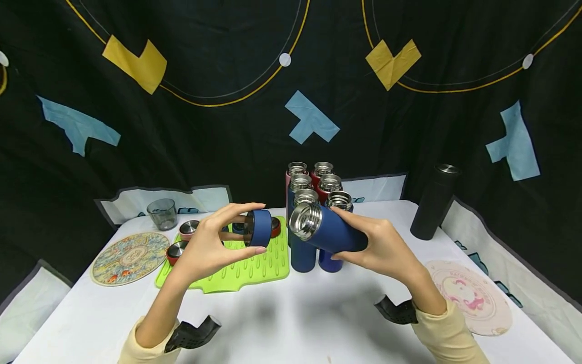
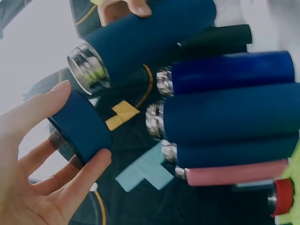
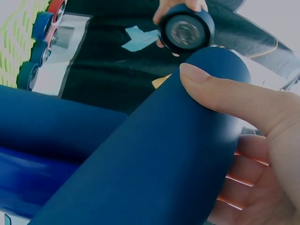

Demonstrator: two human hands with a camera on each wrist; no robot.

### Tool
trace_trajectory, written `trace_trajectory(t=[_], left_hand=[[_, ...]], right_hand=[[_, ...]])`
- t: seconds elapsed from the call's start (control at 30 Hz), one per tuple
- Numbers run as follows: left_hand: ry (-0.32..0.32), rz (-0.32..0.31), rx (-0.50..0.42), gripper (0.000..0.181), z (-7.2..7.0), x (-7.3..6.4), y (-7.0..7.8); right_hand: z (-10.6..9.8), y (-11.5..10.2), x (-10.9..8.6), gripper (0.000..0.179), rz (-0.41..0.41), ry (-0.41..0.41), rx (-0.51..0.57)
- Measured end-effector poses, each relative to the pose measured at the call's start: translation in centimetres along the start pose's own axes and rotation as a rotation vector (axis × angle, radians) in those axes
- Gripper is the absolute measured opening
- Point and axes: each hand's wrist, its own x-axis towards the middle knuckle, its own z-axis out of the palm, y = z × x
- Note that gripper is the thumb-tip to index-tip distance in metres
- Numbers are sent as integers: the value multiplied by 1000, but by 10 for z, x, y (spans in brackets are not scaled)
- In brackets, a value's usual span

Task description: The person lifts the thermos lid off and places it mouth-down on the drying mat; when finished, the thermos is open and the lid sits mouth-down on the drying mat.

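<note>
My left hand (image 1: 202,245) pinches a dark blue bottle lid (image 1: 261,228) between thumb and fingers. In the left wrist view the lid (image 2: 83,127) has a dark translucent rim on the palm side. My right hand (image 1: 384,247) grips a blue vacuum flask (image 1: 343,232) around its body. The flask lies tilted nearly sideways, its uncapped steel mouth (image 1: 306,221) facing left, toward the lid. A gap separates lid and mouth in the head view. Right behind the flask stand several uncapped flasks (image 1: 303,257) in blue, red and pink.
A green mat (image 1: 268,270) bears several lids, among them a red one (image 1: 174,258). Beyond it stands a grey glass (image 1: 162,215). A patterned round mat (image 1: 129,259) lies at left and a pink one (image 1: 470,298) at right. A tall black flask (image 1: 434,205) stands back right.
</note>
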Motion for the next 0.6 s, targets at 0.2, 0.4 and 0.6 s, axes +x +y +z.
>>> trace_trajectory(t=[0.2, 0.4, 0.6], left_hand=[[-34, -33, 48, 73, -5, 0, -19], [-72, -73, 111, 75, -10, -1, -46], [-93, -98, 158, 73, -11, -4, -74]], right_hand=[[-5, 11, -5, 84, 12, 70, -8], [-11, 25, -13, 86, -10, 152, -18], [-17, 36, -19, 84, 5, 286, -9]])
